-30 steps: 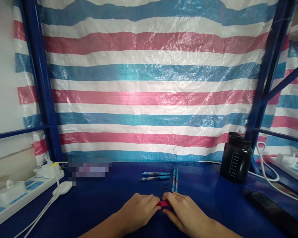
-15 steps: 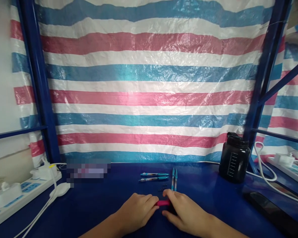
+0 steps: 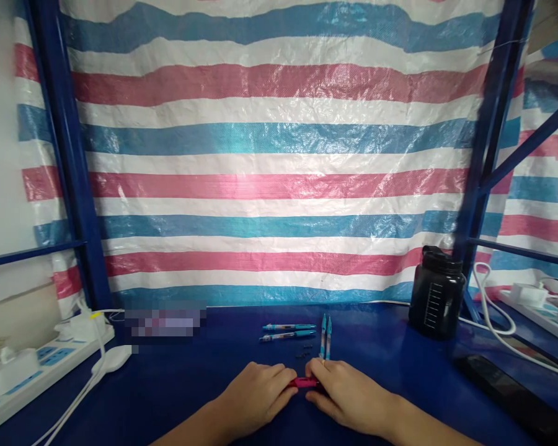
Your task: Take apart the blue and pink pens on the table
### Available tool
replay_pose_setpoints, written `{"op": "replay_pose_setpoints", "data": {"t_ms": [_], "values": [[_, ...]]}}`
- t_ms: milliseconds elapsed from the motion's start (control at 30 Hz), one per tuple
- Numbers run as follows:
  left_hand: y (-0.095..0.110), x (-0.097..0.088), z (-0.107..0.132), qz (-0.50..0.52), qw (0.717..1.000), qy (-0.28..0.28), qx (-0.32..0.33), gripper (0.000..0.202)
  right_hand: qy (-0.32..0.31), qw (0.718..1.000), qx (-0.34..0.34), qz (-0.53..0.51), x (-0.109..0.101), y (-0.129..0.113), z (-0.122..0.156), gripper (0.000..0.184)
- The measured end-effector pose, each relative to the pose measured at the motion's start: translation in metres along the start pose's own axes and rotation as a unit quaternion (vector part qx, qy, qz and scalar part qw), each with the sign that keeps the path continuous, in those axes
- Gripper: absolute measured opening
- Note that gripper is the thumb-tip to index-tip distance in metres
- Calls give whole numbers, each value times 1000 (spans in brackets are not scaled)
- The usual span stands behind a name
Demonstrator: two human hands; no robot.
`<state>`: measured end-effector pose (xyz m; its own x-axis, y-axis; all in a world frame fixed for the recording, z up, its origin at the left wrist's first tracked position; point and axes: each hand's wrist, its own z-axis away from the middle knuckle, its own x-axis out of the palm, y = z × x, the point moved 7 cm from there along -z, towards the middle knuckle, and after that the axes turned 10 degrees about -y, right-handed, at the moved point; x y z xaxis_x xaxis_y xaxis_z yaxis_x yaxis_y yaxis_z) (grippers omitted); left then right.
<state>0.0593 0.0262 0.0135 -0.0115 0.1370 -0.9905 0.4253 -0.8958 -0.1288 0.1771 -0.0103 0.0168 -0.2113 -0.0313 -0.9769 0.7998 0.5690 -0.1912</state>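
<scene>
Both my hands rest low on the blue table (image 3: 190,384), fingertips meeting around a small red pen-like piece (image 3: 303,383). My left hand (image 3: 255,396) is curled with its fingers pinching the left end. My right hand (image 3: 346,393) is closed over the right end. Just beyond them lie two blue pens side by side pointing left-right (image 3: 288,331) and two more blue pens pointing away (image 3: 326,336). Several tiny dark parts (image 3: 305,352) lie between the pens and my hands.
A dark water jug (image 3: 436,300) stands at the right rear. White power strips sit at the left (image 3: 23,371) and far right (image 3: 534,297), with white cables trailing. A black flat object (image 3: 506,390) lies at the right. A striped tarp hangs behind.
My hands stay on the red piece; my right hand's fingers shifted slightly along it. The view drifted a little.
</scene>
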Motion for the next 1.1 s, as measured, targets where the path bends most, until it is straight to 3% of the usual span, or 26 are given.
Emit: {"op": "replay_pose_setpoints", "data": {"t_ms": [133,300,433,567,700,933,1100], "values": [[0,0,0,5,1000,6,9,14,-2,1000,-1,0,2,2,-1,2],[1,1,0,0,1000,18,21,18,1,999,-14,29,2,-2,-2,19],[0,0,1,12,999,32,29,23,2,1000,-9,0,3,2,-1,4],[0,0,0,5,999,37,26,23,-1,1000,-1,3,6,5,-1,3],[0,1,0,2,1000,20,23,18,-11,1000,-9,27,6,1,-1,22],[-1,1,-1,7,1000,10,11,13,-9,1000,5,3,3,3,-2,5],[0,1,-1,1,1000,4,14,15,-7,999,-10,39,5,1,-2,20]]}}
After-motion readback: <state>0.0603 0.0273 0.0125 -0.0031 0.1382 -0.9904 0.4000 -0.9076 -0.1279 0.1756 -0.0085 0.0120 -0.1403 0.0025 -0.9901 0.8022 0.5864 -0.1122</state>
